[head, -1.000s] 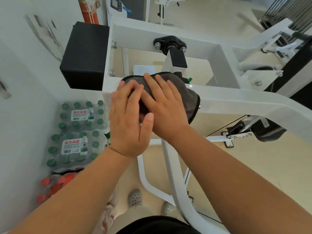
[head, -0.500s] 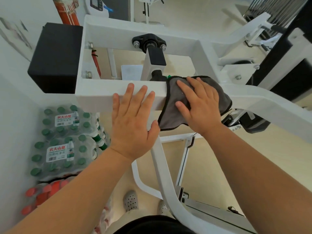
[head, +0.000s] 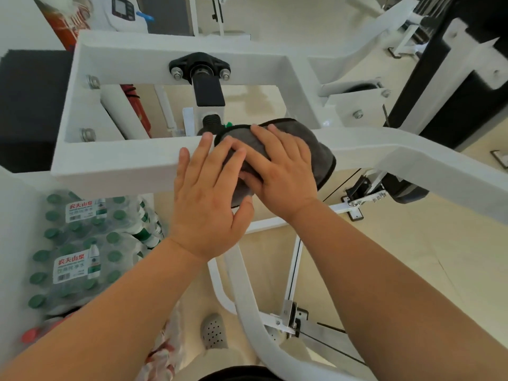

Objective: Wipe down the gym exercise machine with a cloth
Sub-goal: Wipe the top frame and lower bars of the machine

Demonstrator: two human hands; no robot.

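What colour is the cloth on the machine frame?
Dark grey with black edging; the cloth shows in the head view, under both hands.

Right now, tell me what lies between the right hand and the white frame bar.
The grey cloth, pressed flat under the right hand onto the white frame bar, as the head view shows.

Matt grey cloth point(head: 275, 149) — glossy white-painted metal frame point(head: 115, 166)

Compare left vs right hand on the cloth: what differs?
The right hand lies palm and fingers on the grey cloth; the left hand reaches it with only two fingers, its other fingers on the white frame bar. The left hand sits nearer the camera than the right hand. Both are flat, fingers straight, gripping nothing.
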